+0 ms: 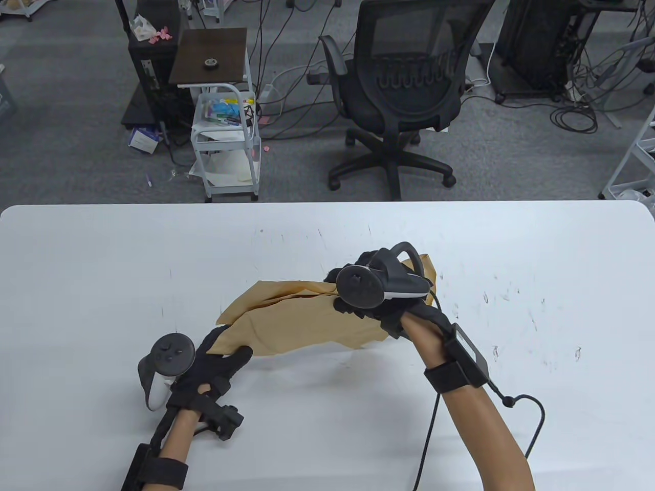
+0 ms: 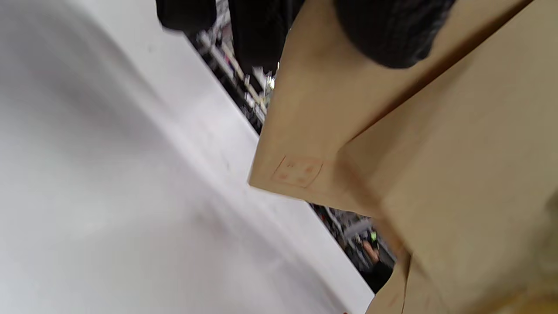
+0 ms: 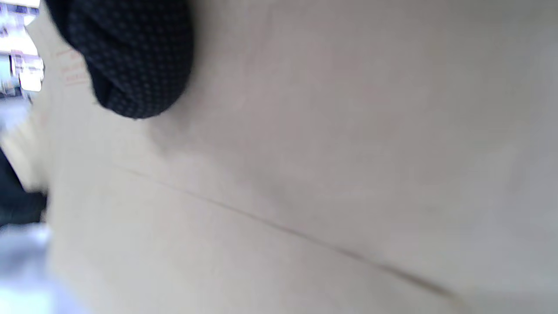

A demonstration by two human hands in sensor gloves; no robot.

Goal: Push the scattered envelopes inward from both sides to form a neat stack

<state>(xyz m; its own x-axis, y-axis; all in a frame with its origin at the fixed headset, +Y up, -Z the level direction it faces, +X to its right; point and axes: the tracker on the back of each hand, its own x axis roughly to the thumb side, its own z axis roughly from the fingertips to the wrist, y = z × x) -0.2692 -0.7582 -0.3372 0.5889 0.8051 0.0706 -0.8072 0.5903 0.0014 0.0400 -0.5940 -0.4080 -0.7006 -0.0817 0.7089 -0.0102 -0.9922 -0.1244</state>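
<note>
A: Both gloved hands grip the bundle of crumpled brown paper envelopes from opposite ends. The left hand pinches the near-left corner, thumb lying over the paper's edge; the left wrist view shows a black fingertip pressed on top of an envelope. The right hand clasps the far-right end, fingers curled over it.

B: Where does the bundle sit?

A: Over the middle of the white table, slanting from near-left to far-right. Its near edge seems lifted off the surface, judging by the shadow beneath, so it looks held rather than lying flat.

B: Is it a stack yet?

A: Gathered, I'd say, but not neat. Layers overlap at odd angles, and in the left wrist view one printed corner juts out past the others.

B: So the step in hand?

A: Squaring up, probably. The next move calls for lowering the bundle flat, then pressing evenly inward from both ends so the edges align without buckling the paper.
</note>
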